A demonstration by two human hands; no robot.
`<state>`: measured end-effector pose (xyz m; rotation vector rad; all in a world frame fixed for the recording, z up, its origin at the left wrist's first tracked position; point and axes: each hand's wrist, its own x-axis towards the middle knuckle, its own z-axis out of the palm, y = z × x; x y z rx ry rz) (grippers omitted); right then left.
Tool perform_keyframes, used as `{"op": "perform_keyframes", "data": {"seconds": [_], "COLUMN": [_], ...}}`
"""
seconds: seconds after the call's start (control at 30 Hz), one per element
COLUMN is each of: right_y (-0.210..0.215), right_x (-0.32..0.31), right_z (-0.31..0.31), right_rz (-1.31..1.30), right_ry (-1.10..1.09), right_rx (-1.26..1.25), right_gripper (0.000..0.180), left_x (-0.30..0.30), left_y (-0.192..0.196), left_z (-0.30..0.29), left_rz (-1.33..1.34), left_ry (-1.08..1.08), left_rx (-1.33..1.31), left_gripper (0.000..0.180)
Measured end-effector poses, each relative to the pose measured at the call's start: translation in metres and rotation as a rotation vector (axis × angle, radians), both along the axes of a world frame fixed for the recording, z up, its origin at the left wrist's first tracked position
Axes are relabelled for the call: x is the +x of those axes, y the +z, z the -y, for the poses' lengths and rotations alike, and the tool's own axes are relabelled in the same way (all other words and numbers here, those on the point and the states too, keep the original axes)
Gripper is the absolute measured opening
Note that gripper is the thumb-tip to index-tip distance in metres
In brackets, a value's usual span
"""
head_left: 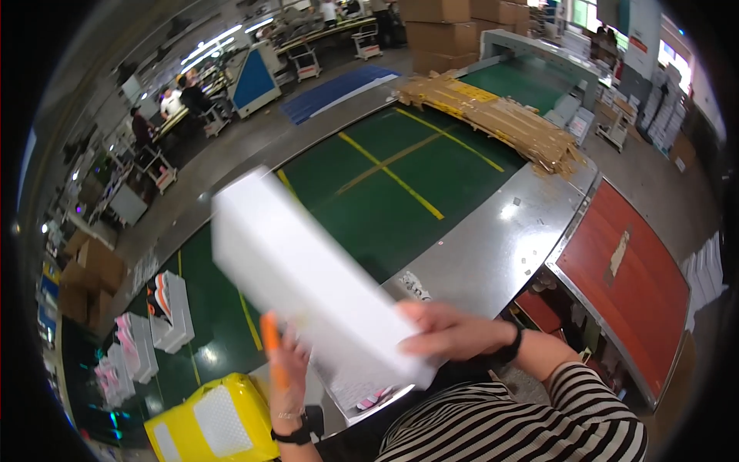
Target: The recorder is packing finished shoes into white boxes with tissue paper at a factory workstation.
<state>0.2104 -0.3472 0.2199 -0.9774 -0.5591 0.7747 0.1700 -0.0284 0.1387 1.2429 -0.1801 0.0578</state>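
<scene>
A long white cardboard piece [300,269], blurred by motion, is held up tilted in front of me. It looks like a shoebox or its lid; I cannot tell which. My right hand [446,329] grips its near right end. Close to its lower left edge, my left hand [286,369] is raised with fingers stretched and apart, orange covers on some of them. Whether it touches the cardboard is unclear. Beneath, close to my body, an open white box [348,413] shows something pink inside, partly hidden by the held piece.
A green conveyor belt [385,231] with yellow lines runs past me. Open boxes of shoes [171,316] stand on its left part. A yellow package [223,423] lies beside my left forearm. Flattened cardboard [493,115] covers the belt's far end; a red panel [623,277] is at right.
</scene>
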Motion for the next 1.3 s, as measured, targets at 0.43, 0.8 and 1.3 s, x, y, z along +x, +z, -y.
{"op": "perform_keyframes", "data": {"seconds": [0.43,0.8,1.3], "right_y": [-0.118,-0.165,-0.185], "right_x": [-0.006,-0.008,-0.003], "right_z": [-0.047,-0.036,-0.037], "right_rz": [0.308,0.474,-0.158], "right_ry": [0.006,-0.559,-0.404], "right_rx": [-0.55,-0.531,-0.32], "right_gripper": [0.058,0.07,0.088], "left_x": [-0.081,-0.016,-0.004], "left_y": [-0.094,-0.027,-0.116], "left_z": [-0.017,0.046,0.021], "left_rz": [-0.427,-0.273,-0.326], "left_ry": [0.435,0.201,0.28], "left_rx": [0.172,0.886,0.461], "left_gripper": [0.062,0.06,0.065]}}
